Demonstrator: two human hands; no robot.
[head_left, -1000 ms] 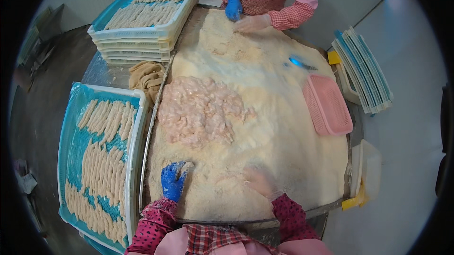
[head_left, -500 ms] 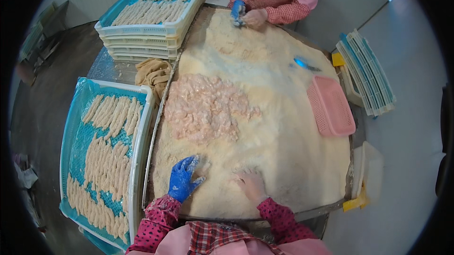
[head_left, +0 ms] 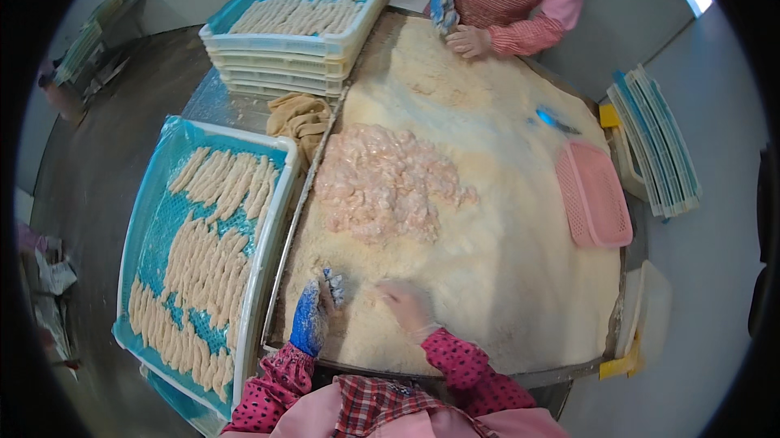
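Note:
My left hand (head_left: 309, 318), in a blue glove dusted with flour, is turned on its side at the near left of the flour bed. Its fingers curl around what looks like a floured meat strip (head_left: 327, 300), mostly hidden by the glove. To its right, my right hand (head_left: 406, 308), in a thin clear glove, rests low on the pale flour (head_left: 504, 300). Its fingers are stretched out toward the left hand and hold nothing that I can see. Beyond both hands lies a heap of wet pink raw meat pieces (head_left: 382, 182).
Left of the table, a blue-lined white tray (head_left: 268, 255) holds rows of coated strips. Behind it stand stacked trays (head_left: 284, 64) and a crumpled tan cloth (head_left: 299, 119). A pink basket (head_left: 597, 198) sits at right. Across the table, a co-worker's hands (head_left: 459, 28) work in the flour.
My left hand has turned inward and its fingers have curled in. My right hand has swung to point left, closer to it. The whole view has shifted slightly.

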